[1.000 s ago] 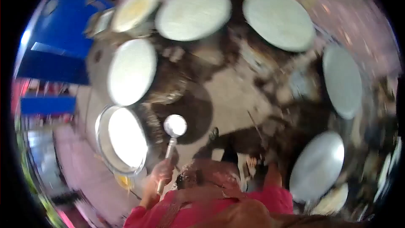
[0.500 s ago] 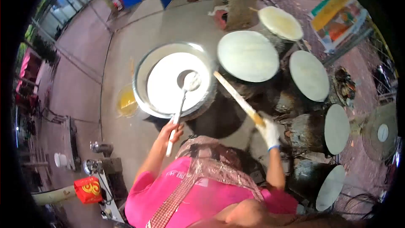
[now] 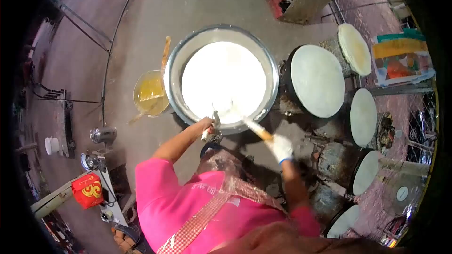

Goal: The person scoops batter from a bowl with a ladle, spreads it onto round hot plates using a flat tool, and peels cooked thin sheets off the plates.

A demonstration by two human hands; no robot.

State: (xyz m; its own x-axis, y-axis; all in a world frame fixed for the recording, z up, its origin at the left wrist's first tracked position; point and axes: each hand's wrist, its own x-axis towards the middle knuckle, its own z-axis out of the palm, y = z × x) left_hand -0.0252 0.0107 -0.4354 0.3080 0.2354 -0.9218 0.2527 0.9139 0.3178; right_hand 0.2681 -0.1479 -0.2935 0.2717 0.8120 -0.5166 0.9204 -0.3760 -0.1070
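Observation:
A wide metal pot point(image 3: 270, 47) of white liquid batter point(image 3: 226, 77) stands in front of me. My left hand point(image 3: 206, 125) is closed around the white handle of a ladle point(image 3: 216, 115) at the pot's near rim. The ladle's bowl is down at the batter's near edge and hard to make out. My right hand point(image 3: 280, 147), in a white glove, grips a flat wooden stick point(image 3: 257, 129) by its yellowish handle end. The stick's pale, blurred far end reaches over the pot's near right rim.
On the right, several round pale griddles point(image 3: 317, 81) sit on dark drum stoves point(image 3: 336, 162). A bowl of yellow liquid point(image 3: 145, 95) with a wooden-handled tool stands left of the pot. A box point(image 3: 306, 2) is at the back, and a red bag point(image 3: 87, 190) lies left.
My left hand has lowered the ladle towards the near side of the pot. My right hand has brought the stick from beside the griddle to over the pot's rim. The view has shifted.

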